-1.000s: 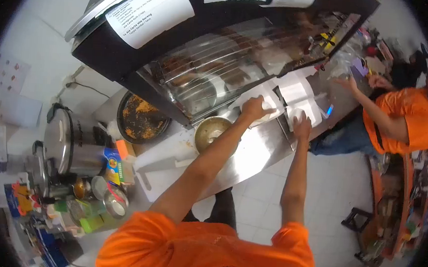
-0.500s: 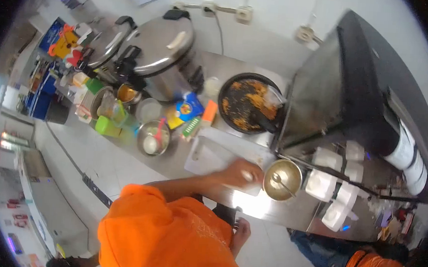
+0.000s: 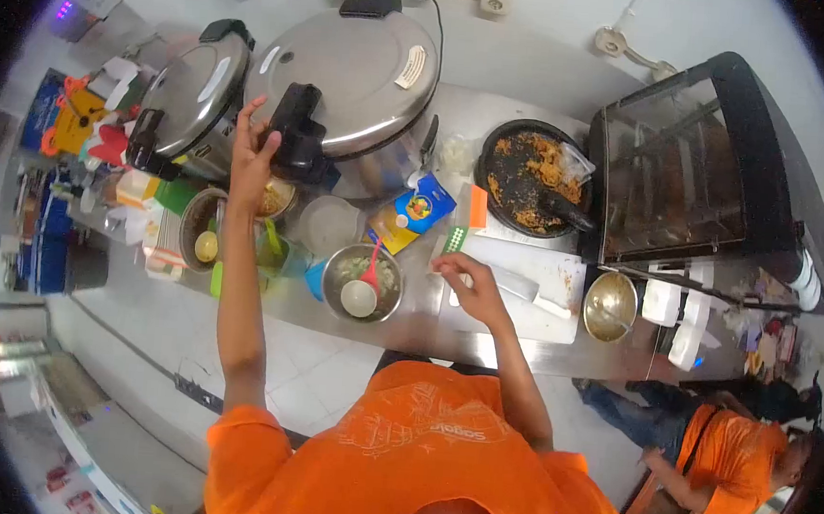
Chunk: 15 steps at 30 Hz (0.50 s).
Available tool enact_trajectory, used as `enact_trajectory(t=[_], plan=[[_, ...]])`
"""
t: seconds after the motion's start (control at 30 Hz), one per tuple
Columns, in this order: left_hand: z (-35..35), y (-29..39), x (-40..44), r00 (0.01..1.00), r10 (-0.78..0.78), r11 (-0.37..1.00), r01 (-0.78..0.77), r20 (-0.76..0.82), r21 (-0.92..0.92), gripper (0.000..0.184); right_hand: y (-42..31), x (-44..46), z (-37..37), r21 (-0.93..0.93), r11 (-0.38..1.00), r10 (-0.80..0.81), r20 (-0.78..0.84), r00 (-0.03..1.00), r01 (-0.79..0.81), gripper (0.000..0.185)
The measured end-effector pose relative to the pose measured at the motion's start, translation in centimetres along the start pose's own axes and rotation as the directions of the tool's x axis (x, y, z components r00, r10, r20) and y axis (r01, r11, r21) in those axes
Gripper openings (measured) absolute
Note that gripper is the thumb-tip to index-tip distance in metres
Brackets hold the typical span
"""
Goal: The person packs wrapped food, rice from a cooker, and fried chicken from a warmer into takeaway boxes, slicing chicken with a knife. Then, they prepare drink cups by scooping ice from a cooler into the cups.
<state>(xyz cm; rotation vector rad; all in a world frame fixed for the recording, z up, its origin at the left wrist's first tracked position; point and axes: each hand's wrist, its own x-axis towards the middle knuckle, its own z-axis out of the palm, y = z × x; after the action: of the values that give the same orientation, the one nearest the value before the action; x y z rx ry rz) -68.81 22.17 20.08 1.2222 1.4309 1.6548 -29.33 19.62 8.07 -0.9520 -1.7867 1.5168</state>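
Note:
My left hand (image 3: 253,155) is raised with fingers apart beside the black front latch (image 3: 298,134) of a large steel pressure cooker (image 3: 348,76). Whether the fingertips touch the latch I cannot tell. My right hand (image 3: 472,288) hovers over the left part of a white cutting board (image 3: 531,330), fingers loosely bent and apart, with nothing visible in it. On that board lies a knife (image 3: 515,283) with a white handle. Between my hands stands a steel bowl (image 3: 331,294) of pale chopped food, with a red-handled ladle (image 3: 361,296) resting in it.
A black stone mortar (image 3: 502,195) with orange paste and its pestle stands at the back. A steel bowl (image 3: 611,314) with a spoon sits right of the board, below a black glass-fronted oven (image 3: 676,170). Another cooker (image 3: 194,98) stands left. A co-worker (image 3: 728,456) is at lower right.
My left hand has swung from beside the right-hand bowl to the cooker latch. My right hand has risen from my side to over the board. The view has shifted.

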Motion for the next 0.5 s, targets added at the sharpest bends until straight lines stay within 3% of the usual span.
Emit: enact_trajectory(t=[0.1,0.2,0.27,0.33,0.4,0.43,0.47,0.5], plan=[[-0.6,0.5,1.1,1.0,0.001,0.999,0.0,-0.02,0.048,0.058,-3.1,4.2,2.0,-0.093,0.992,-0.07,0.116,0.991,0.081,0.018],[0.0,6.0,4.1,0.998,0.054,0.984,-0.045,-0.045,0.173,0.062,-6.2,9.3,3.6,-0.124,0.973,-0.173,0.18,0.968,0.197,0.021],[0.5,10.4,7.0,0.992,0.101,0.969,-0.114,0.071,0.22,0.067,-7.5,14.2,4.5,-0.181,0.949,-0.205,0.267,0.942,0.258,0.021],[1.1,12.4,10.1,0.968,0.243,0.878,-0.247,0.063,0.411,0.072,-9.5,20.1,5.6,-0.23,0.874,-0.374,0.246,0.894,0.429,0.023],[1.9,13.4,13.0,0.977,0.21,0.864,-0.175,-0.022,0.472,0.074,-9.0,26.8,6.8,-0.505,0.786,-0.268,0.242,0.933,0.357,0.028],[2.2,13.7,14.1,0.979,0.195,0.856,-0.139,-0.062,0.498,0.075,-7.0,30.6,7.6,-0.709,0.628,-0.274,0.185,0.944,0.322,0.036],[2.3,13.9,15.0,0.974,0.22,0.845,-0.161,-0.059,0.51,0.073,-7.4,33.3,7.9,-0.833,0.523,-0.063,0.176,0.982,0.182,0.038],[2.3,14.0,15.5,0.976,0.212,0.858,-0.161,-0.05,0.487,0.073,-6.3,36.2,8.5,-0.869,0.489,0.026,0.096,0.995,0.071,0.038]])
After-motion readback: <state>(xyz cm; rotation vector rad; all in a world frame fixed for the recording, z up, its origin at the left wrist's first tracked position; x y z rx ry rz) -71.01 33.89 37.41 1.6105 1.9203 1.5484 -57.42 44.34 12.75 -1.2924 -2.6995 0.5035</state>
